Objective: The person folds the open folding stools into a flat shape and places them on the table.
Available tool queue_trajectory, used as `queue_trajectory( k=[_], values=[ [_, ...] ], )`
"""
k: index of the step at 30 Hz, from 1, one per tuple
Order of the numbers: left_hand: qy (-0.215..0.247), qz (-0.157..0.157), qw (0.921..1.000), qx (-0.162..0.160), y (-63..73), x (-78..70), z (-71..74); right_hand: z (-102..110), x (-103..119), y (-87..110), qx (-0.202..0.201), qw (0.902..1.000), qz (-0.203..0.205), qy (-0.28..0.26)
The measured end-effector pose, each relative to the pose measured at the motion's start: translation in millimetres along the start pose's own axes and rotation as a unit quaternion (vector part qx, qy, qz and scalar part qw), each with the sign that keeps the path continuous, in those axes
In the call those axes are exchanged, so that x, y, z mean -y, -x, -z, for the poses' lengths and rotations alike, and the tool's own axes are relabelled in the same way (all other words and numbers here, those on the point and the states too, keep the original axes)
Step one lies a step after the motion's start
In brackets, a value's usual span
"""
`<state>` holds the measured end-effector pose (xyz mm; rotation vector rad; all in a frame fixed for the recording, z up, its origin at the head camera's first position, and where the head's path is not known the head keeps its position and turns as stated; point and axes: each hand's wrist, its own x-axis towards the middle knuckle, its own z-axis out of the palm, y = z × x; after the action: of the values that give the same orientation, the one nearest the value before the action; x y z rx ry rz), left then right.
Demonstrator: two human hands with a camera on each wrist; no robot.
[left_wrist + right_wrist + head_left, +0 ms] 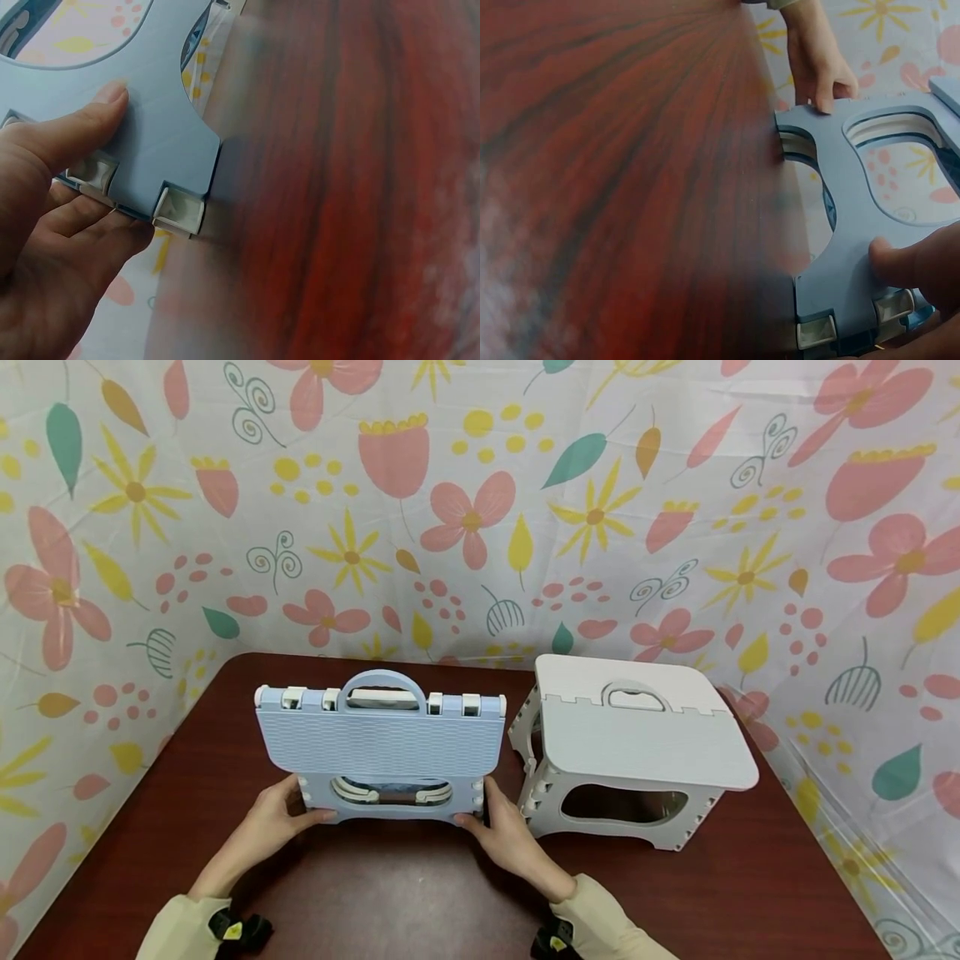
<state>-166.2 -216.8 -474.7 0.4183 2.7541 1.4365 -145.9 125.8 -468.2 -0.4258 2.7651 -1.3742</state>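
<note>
A light blue folding stool (378, 739) stands partly folded on the table, its top tilted toward me and its handle loop raised at the back. My left hand (262, 827) grips the lower left side of its front leg panel, thumb on the front face and fingers behind. On the other end, my right hand (504, 833) holds the panel the same way. In the left wrist view, the thumb presses the blue panel (161, 120) beside pale hinge clips (180, 210). The right wrist view shows both hands at opposite ends of the cut-out panel (844, 202).
An unfolded white folding stool (637, 735) stands just right of my right hand. Both stools are on a dark red wooden table (405, 893). Behind the table hangs a flower-patterned sheet (465, 568). Each wrist wears a dark strap (240, 929).
</note>
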Motion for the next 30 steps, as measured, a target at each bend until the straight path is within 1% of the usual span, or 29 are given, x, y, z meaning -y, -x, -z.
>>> queue_trajectory(
  k=[5,12,21,24,30],
  values=[
    [-0.005,0.009,0.9999,0.001,0.9,-1.9,0.5,-0.1,-0.5,0.6,0.002,1.0000,-0.003,0.003],
    [-0.025,-0.002,0.9997,-0.006,0.6,-2.9,0.8,-0.5,-0.3,0.4,-0.003,1.0000,-0.002,0.006],
    [-0.045,-0.003,0.9989,-0.014,1.4,-3.2,1.4,-1.1,1.7,1.9,-0.013,0.9999,-0.002,0.010],
    [-0.045,-0.006,0.9988,-0.016,1.5,-3.5,1.4,-1.3,2.9,2.7,-0.022,0.9997,-0.003,0.006],
    [-0.040,-0.002,0.9991,-0.015,1.0,-4.7,2.0,-1.9,4.6,2.8,-0.032,0.9994,-0.006,-0.006]
  ],
)
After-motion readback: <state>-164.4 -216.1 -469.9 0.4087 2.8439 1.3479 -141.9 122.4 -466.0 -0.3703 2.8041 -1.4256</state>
